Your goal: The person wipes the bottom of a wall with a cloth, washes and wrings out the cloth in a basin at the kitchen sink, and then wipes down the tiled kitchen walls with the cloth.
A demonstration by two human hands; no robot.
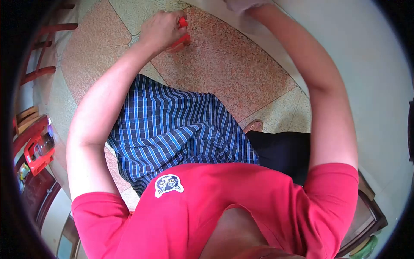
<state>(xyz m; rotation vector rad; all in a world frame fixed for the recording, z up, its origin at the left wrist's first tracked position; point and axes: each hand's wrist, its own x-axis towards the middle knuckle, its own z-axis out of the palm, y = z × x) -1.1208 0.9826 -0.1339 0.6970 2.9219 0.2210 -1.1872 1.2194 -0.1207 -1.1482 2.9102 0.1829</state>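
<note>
My left hand (161,29) is closed around a red spray bottle (181,42), held out over the tiled floor. Its red top shows beside my fingers, and my hand covers much of the rest. At the top edge my right hand (255,6) is blurred and partly cut off, next to the pale wall surface (310,17). Something whitish, perhaps a cloth, lies over or around that hand, and its fingers do not show clearly.
Speckled tiles (224,64) cover the floor. Blue checked fabric (181,125) hangs over my lap, and a brown shoe (254,125) shows beyond it. Red-brown wooden furniture (56,28) and a red plastic container (39,151) stand on the left. The pale wall rises along the right side.
</note>
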